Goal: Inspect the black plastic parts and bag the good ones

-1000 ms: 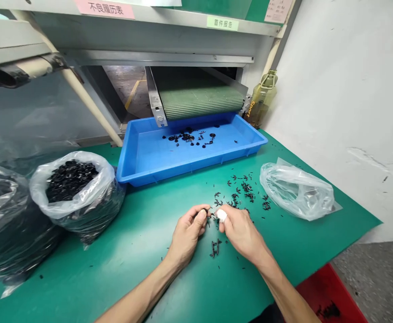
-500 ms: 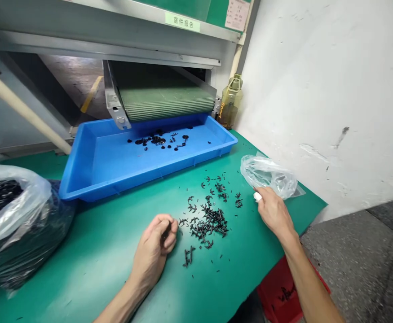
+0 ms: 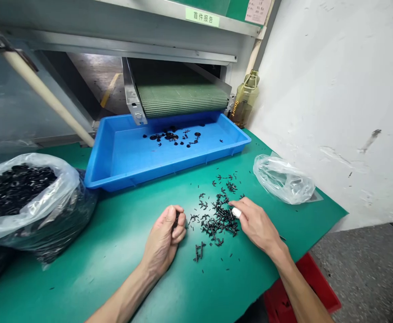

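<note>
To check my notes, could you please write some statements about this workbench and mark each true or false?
The blue tray stands partly under the conveyor belt. True.
The left hand curls around something dark. True.
Both hands are inside the blue tray. False: the right hand is at the pile of black plastic parts.
A bottle stands at the tray's left end. False: the "Sport" bottle is near the right end.
An open plastic bag of black parts stands left of the tray. True.

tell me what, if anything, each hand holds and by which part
Left hand: dark piece in its curled grip, held part hidden. Right hand: at black parts; any hold cannot be told.
</note>
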`<action>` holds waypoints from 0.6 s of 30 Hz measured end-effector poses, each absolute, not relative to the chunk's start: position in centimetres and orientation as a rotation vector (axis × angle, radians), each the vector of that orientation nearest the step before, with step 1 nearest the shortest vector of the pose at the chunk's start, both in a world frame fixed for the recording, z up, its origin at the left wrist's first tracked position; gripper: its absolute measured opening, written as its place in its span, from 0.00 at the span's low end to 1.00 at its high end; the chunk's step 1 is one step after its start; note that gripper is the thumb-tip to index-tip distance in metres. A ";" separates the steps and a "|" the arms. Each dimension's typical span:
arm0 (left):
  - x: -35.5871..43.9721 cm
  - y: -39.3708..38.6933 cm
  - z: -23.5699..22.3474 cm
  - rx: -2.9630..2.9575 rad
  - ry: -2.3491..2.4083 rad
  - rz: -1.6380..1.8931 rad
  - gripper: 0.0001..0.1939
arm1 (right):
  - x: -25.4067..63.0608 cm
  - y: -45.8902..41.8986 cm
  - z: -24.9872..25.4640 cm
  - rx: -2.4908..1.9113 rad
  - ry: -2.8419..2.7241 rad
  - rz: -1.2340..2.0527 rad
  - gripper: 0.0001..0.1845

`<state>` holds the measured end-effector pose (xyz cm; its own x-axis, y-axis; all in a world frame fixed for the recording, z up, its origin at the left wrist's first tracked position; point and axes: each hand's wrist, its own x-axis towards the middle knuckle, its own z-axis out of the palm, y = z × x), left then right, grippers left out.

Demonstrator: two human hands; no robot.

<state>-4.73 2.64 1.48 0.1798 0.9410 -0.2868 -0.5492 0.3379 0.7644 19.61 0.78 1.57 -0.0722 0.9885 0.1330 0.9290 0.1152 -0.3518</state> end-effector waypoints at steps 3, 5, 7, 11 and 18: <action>-4.8 2.6 1.6 0.549 0.820 1.137 0.15 | 21.2 2.2 1.6 -1.993 -1.935 0.072 0.21; -4.8 2.6 1.6 0.542 0.825 1.154 0.15 | 22.3 4.0 1.4 -2.108 -1.867 -0.024 0.21; -4.7 2.5 1.6 0.539 0.840 1.171 0.15 | 22.7 5.6 1.2 -2.148 -1.855 -0.041 0.20; -4.7 2.7 1.4 0.532 0.845 1.185 0.17 | 20.8 6.7 1.1 -2.065 -1.991 -0.046 0.20; -4.8 3.0 1.6 0.522 0.885 1.217 0.19 | 18.6 3.6 0.6 -1.619 -2.269 0.015 0.20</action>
<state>-4.79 3.00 1.61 0.0875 0.9499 -0.3001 -0.5778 0.2938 0.7615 18.56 3.64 0.59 -0.2838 0.9182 0.2763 0.9145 0.3458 -0.2101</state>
